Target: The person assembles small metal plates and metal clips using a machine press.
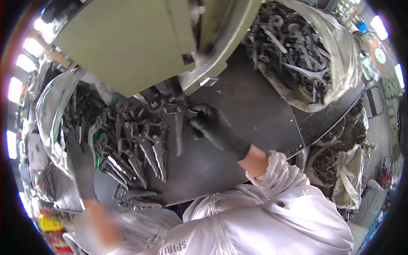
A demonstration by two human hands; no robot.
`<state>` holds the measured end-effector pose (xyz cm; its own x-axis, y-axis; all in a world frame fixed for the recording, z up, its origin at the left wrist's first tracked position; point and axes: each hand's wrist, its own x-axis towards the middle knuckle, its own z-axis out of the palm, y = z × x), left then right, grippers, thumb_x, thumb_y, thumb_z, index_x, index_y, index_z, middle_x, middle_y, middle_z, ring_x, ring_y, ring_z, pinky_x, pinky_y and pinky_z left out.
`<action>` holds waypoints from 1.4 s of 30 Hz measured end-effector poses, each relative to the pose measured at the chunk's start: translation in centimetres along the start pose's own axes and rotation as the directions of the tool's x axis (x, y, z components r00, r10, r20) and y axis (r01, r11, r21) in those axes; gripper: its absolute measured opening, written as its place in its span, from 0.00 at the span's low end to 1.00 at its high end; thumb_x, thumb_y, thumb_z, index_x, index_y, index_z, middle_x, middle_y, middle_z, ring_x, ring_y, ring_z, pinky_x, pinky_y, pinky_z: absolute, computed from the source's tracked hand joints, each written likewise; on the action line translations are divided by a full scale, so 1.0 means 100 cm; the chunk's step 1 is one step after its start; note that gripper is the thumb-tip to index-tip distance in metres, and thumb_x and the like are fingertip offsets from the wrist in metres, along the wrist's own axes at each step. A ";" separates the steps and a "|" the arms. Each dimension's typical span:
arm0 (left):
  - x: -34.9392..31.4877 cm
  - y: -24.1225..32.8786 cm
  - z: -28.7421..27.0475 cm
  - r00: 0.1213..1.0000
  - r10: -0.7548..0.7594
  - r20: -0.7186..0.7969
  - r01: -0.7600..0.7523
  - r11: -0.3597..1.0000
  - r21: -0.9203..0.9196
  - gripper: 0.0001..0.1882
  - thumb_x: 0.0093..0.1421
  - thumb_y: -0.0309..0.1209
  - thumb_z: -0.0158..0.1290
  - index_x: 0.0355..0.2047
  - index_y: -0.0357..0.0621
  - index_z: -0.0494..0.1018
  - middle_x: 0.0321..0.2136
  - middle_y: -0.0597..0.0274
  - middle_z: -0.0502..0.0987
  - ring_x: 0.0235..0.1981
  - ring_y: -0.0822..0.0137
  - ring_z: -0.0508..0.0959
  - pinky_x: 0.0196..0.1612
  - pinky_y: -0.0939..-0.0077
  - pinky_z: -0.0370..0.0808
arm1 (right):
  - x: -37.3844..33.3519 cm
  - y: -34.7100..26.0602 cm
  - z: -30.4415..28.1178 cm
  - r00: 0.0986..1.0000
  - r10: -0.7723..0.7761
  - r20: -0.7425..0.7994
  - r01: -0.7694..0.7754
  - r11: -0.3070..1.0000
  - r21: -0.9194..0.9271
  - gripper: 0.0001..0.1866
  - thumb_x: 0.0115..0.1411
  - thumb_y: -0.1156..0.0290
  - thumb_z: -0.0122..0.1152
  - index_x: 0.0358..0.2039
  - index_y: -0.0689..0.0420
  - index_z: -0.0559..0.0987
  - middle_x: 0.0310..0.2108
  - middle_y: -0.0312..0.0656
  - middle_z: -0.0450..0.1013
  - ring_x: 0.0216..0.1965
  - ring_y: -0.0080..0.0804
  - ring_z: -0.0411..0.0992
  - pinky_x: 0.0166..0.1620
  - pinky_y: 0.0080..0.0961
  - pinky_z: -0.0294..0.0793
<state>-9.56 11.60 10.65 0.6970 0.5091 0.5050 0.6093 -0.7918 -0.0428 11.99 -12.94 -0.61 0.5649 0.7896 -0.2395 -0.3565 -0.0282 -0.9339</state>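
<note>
My left hand (81, 168), in a dark glove, reaches along the inner side of a white sack (51, 114) of dark metal parts. Its fingers look stretched out among the parts, with the tips hard to make out. Under the machine, my gloved right hand (214, 129) has its fingers curled together around a small shiny metal end, mostly hidden. Just left of it, a long grey metal handle (179, 134) points toward me. Beside that lies a heap of plier-like metal tools (146, 153), their handles fanned toward me.
A large pale green machine (127, 42) overhangs the dark metal table (255, 114). At the back right, an open white sack (340, 63) holds many loose metal parts. More parts fill another sack (346, 182) below the table's right edge. A few tools (136, 197) lie close to my body.
</note>
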 end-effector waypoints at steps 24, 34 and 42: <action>-0.046 0.123 0.108 0.809 0.222 0.543 0.509 0.197 -0.838 0.17 0.51 0.24 0.47 0.43 0.34 0.67 0.42 0.47 0.69 0.43 0.51 0.69 0.47 0.62 0.67 | 0.047 -0.073 -0.100 0.701 -0.685 -0.198 0.212 0.465 -0.860 0.11 0.50 0.78 0.54 0.36 0.57 0.71 0.32 0.44 0.71 0.31 0.30 0.72 0.28 0.23 0.69; -0.012 0.139 0.085 0.835 0.385 0.394 0.116 0.576 -0.809 0.18 0.60 0.29 0.36 0.48 0.33 0.64 0.45 0.49 0.69 0.46 0.57 0.70 0.51 0.70 0.64 | 0.000 -0.054 0.002 0.994 -0.106 0.028 0.106 0.994 0.020 0.13 0.54 0.75 0.52 0.40 0.67 0.72 0.29 0.39 0.72 0.26 0.19 0.70 0.27 0.14 0.70; -0.010 0.152 0.077 0.712 0.555 0.431 -0.471 0.832 -0.294 0.18 0.52 0.23 0.42 0.44 0.32 0.67 0.43 0.51 0.70 0.48 0.58 0.67 0.54 0.72 0.63 | 0.014 -0.041 0.003 0.986 -0.164 -0.026 0.154 0.962 -0.227 0.16 0.52 0.75 0.53 0.41 0.70 0.71 0.29 0.39 0.72 0.26 0.19 0.69 0.30 0.16 0.69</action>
<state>1.86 1.66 2.89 0.9971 0.0679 -0.0356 0.0672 -0.9975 -0.0205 14.02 -11.56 2.94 0.6345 0.7676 -0.0901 -0.0868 -0.0451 -0.9952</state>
